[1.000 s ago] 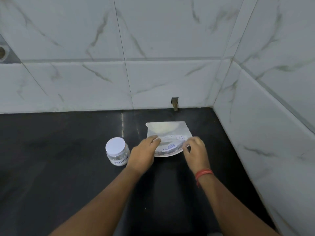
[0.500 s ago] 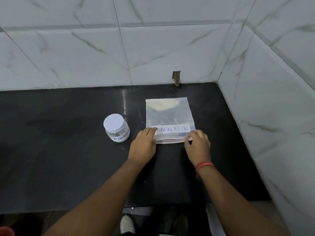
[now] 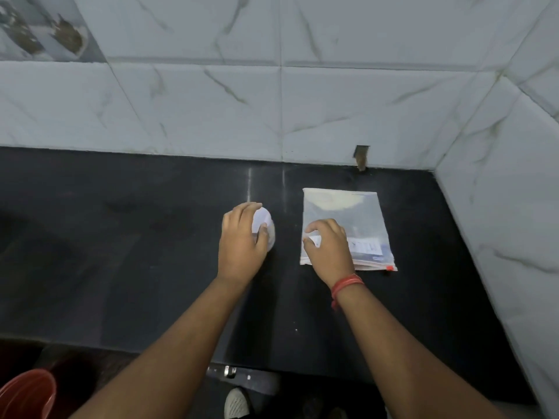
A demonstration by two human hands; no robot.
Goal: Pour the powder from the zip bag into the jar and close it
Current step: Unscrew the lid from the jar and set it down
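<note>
L hand (image 3: 242, 246) grip wraps jar (image 3: 266, 228); R hand (image 3: 328, 246) curled on zip bag (image 3: 341, 213), maybe pinching; bag near wall corner.

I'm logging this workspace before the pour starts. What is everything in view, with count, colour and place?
zip bag: one, clear with white powder, flat on the counter at right.
jar: one, clear with white lid, left of the bag.
counter: one, black, below the tiled wall.
wall tiles: white marbled, behind and at right.
bucket: one, red, floor at lower left.
shoe: one, pale, on the floor.
left hand: grips the jar.
right hand: rests on the bag, red thread at the wrist.
</note>
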